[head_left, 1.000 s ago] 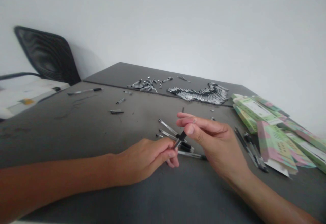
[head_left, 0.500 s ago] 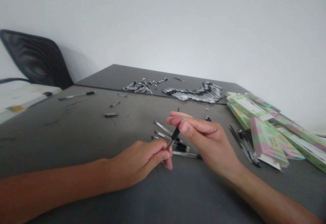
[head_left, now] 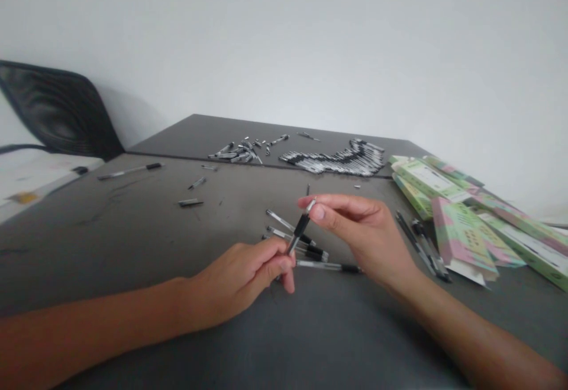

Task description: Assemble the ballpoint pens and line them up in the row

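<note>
A clear-barrelled pen [head_left: 302,224] with a black grip is held tilted, tip upward, between my hands. My left hand [head_left: 261,274] is closed round the lower part of its barrel, hiding that end. Thumb and forefinger of my right hand [head_left: 359,224] pinch the silvery tip at the top. Behind and below them, several more pens [head_left: 326,267] lie fanned out on the dark table [head_left: 186,236].
Far back lie a long row of pens [head_left: 341,162] and a heap of pen parts [head_left: 239,152]. Green and pink cardboard boxes [head_left: 461,236] lie at the right beside a few pens [head_left: 426,248]. One pen [head_left: 131,171] lies at left, near a black mesh chair [head_left: 57,112].
My right fingers have drawn together at the pen's tip, with the other fingers curling in. The pen stays in my left hand; the view has shifted slightly.
</note>
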`<action>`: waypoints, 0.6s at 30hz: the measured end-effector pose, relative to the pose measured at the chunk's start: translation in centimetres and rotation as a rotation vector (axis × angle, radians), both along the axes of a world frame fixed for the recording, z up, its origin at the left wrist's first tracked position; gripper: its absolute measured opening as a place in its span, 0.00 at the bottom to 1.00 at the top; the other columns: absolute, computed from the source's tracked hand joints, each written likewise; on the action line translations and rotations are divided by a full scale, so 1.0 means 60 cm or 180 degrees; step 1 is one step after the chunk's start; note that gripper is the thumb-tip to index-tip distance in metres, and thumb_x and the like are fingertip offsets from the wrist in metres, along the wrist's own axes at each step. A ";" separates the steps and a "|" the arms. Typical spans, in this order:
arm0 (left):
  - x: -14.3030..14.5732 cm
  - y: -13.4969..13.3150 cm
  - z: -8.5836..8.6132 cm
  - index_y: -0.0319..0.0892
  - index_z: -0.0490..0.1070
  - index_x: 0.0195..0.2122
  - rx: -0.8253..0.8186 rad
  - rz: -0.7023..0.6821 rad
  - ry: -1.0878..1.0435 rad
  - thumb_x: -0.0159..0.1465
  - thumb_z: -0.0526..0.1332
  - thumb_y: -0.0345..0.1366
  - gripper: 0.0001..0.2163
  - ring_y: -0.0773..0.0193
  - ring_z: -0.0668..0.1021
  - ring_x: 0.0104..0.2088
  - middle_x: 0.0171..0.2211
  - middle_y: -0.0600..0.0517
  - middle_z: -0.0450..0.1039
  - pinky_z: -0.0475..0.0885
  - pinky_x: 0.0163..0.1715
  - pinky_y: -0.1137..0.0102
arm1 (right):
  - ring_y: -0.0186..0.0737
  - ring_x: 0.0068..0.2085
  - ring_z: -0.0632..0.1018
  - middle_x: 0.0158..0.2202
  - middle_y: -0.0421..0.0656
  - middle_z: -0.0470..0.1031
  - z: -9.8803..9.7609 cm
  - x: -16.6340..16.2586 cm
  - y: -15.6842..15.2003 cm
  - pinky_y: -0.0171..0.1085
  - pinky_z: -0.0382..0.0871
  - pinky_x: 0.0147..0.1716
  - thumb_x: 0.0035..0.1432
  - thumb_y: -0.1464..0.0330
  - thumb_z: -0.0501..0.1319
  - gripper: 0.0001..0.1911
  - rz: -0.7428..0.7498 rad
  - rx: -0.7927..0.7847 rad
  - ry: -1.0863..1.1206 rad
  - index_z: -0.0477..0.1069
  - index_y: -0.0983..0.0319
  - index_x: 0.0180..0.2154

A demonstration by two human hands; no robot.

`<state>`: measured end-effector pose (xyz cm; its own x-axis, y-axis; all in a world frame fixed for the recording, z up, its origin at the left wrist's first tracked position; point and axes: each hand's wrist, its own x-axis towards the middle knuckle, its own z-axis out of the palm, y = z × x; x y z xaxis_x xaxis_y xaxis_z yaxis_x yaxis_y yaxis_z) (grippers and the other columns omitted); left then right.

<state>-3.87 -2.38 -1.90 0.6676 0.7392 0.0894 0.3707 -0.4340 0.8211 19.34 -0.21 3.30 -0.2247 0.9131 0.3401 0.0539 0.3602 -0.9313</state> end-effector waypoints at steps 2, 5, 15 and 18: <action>0.000 0.000 -0.001 0.46 0.74 0.42 -0.0054 0.0046 -0.0067 0.81 0.48 0.43 0.17 0.63 0.81 0.36 0.38 0.54 0.83 0.73 0.39 0.69 | 0.46 0.48 0.87 0.45 0.39 0.89 0.010 0.022 0.017 0.48 0.80 0.53 0.61 0.55 0.74 0.13 -0.0442 0.0276 0.0012 0.86 0.47 0.47; 0.002 0.000 -0.003 0.45 0.71 0.43 -0.0139 0.0115 -0.0242 0.81 0.48 0.42 0.15 0.64 0.81 0.35 0.37 0.55 0.84 0.74 0.39 0.69 | 0.50 0.49 0.86 0.47 0.43 0.88 0.036 0.081 0.051 0.50 0.79 0.52 0.61 0.53 0.73 0.21 -0.1353 0.0707 -0.0581 0.83 0.49 0.54; -0.003 0.005 -0.026 0.46 0.63 0.62 -0.0254 0.0497 -0.0597 0.82 0.48 0.48 0.16 0.61 0.82 0.36 0.36 0.53 0.83 0.75 0.40 0.66 | 0.49 0.37 0.85 0.35 0.42 0.88 0.042 0.268 0.139 0.42 0.75 0.39 0.53 0.47 0.72 0.21 -0.0849 -0.0134 -0.3720 0.89 0.53 0.42; -0.003 0.002 -0.022 0.46 0.62 0.62 -0.0237 0.0547 -0.0631 0.82 0.49 0.47 0.15 0.61 0.81 0.37 0.37 0.53 0.84 0.74 0.41 0.65 | 0.51 0.40 0.86 0.37 0.41 0.89 0.035 0.273 0.144 0.43 0.76 0.41 0.52 0.48 0.73 0.21 -0.0386 -0.0357 -0.3837 0.89 0.51 0.42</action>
